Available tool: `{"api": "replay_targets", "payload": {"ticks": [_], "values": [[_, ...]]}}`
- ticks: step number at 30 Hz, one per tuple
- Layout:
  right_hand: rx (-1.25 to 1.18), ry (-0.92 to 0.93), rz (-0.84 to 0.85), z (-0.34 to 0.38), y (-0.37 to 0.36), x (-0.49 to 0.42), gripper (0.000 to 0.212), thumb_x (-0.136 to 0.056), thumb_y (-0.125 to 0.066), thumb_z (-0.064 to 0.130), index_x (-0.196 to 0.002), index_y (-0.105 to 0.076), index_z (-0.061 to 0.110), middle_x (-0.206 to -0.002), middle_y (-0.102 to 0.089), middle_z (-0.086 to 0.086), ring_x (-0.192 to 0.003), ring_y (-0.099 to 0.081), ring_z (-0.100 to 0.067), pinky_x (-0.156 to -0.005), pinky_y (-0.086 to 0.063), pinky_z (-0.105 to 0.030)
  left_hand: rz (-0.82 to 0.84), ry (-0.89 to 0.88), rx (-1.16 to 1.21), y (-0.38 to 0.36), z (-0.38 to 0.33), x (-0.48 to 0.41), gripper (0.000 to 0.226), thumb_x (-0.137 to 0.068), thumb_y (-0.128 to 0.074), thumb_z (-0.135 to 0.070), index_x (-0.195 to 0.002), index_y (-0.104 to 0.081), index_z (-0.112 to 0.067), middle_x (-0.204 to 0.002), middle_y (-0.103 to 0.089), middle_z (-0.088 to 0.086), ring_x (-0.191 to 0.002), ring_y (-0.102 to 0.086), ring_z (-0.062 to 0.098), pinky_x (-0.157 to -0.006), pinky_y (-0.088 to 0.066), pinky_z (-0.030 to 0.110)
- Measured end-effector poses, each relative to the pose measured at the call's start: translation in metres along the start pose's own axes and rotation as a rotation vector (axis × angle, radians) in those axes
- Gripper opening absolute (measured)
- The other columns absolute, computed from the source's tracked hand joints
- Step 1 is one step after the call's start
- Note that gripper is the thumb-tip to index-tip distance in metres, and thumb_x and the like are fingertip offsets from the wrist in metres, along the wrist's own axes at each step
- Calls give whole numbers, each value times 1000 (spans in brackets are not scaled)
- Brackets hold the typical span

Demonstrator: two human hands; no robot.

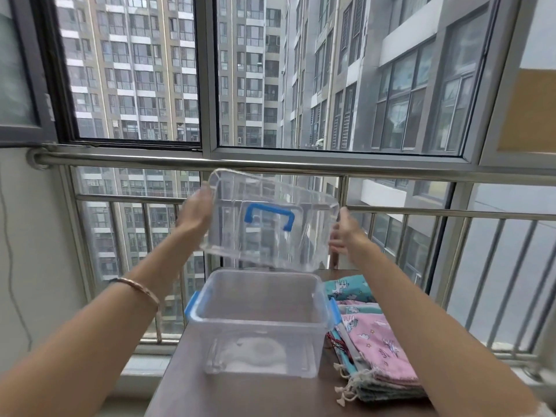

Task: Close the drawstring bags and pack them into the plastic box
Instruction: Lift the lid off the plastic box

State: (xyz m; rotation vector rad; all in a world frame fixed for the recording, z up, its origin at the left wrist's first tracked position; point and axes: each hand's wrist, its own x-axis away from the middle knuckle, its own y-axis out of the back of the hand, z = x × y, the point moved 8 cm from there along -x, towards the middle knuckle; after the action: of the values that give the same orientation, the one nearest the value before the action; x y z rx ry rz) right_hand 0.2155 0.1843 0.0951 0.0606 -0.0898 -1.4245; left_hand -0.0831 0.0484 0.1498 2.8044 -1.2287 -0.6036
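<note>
A clear plastic box with blue side latches stands open and empty on the brown table. Its clear lid, with a blue handle, is raised in the air above and behind the box, tilted toward me. My left hand grips the lid's left edge and my right hand holds its right edge. A pile of flat drawstring bags, pink and teal with cartoon prints, lies right of the box, cords hanging toward the table's front.
The brown table stands against a steel balcony railing and large windows. The bag pile takes up the table's right side next to the box. A bracelet is on my left wrist.
</note>
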Motion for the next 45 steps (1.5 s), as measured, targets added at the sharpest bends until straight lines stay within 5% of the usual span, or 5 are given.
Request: {"api": "replay_targets", "payload": {"ticks": [6, 10, 29, 41, 45], "values": [[-425, -63, 157, -8, -18, -25, 61, -102, -24, 51, -135, -42, 2, -129, -52, -18, -125, -45, -23, -108, -34, -34, 79, 145, 246, -13, 19, -29, 75, -92, -22, -69, -135, -46, -12, -121, -54, 1, -118, -46, 25, -113, -23, 53], [-263, -120, 122, -32, -16, -60, 30, -99, -47, 33, -92, -53, 4, -79, -49, -8, -68, -45, -15, -63, -39, -24, 163, 272, 93, -26, 78, -52, 48, -90, -55, -47, -109, -54, -3, -98, -56, 7, -89, -48, 20, -90, -42, 37], [496, -396, 226, -157, -61, -151, 17, -91, -43, -12, -82, -50, 1, -78, -48, -10, -56, -44, -12, -31, -35, -15, 454, 669, -379, -45, 284, -88, 11, -80, -53, 8, -90, -57, 6, -80, -51, 12, -57, -41, 14, -53, -35, 25], [576, -428, 386, -177, -61, -153, 18, -89, -50, 21, -105, -50, 13, -84, -49, -6, -67, -46, -22, -68, -41, -38, 683, 877, -113, -63, 284, -50, 63, -100, -27, -52, -123, -57, -1, -113, -63, 18, -89, -63, 27, -80, -55, 38], [518, -293, 274, -129, -50, -123, 37, -95, -45, 6, -130, -49, -7, -136, -49, -29, -129, -48, -39, -108, -39, -48, 584, 796, -221, -51, 262, -49, 57, -101, -30, -50, -115, -55, -1, -115, -61, 15, -96, -61, 26, -77, -50, 37]]}}
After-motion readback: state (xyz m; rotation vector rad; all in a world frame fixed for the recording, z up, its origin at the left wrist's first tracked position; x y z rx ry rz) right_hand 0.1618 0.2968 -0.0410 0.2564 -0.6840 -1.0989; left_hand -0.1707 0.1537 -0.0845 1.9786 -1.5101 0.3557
